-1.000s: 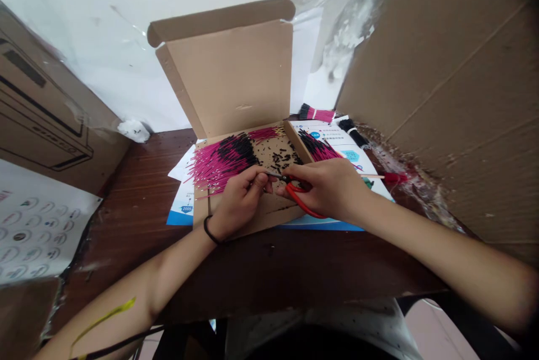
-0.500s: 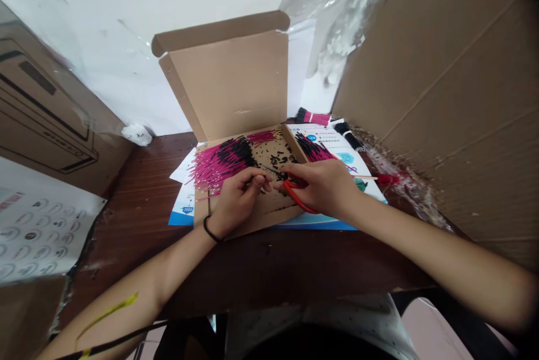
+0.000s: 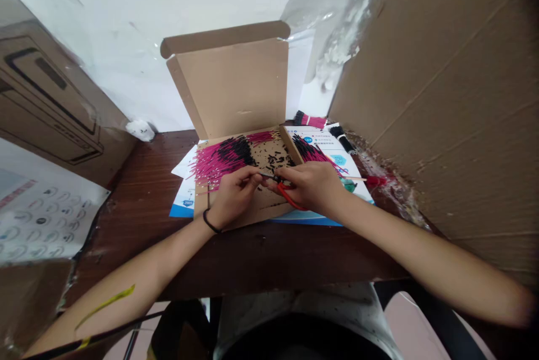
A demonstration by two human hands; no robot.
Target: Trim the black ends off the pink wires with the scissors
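My left hand (image 3: 233,194) is closed in a pinch on a thin wire over the open cardboard box (image 3: 229,87). My right hand (image 3: 310,185) grips red-handled scissors (image 3: 286,194), whose tip meets the left fingers. A heap of pink and black wires (image 3: 221,159) lies in the box's left half. Small black cut bits (image 3: 275,158) are scattered on the box floor. A second pile of pink and black wires (image 3: 311,150) lies just right of the box on a printed sheet (image 3: 332,146).
The box sits on a dark wooden table (image 3: 143,197). A large cardboard sheet (image 3: 442,85) stands at the right, another carton (image 3: 46,107) at the left. Tied wire bundles (image 3: 309,119) and a red-handled tool (image 3: 370,180) lie at the back right. A sticker sheet (image 3: 37,217) hangs at left.
The view has tilted, so everything sits a little lower and smaller. Both hands stay together over the box, shifted slightly away from me, still on the wire and scissors.
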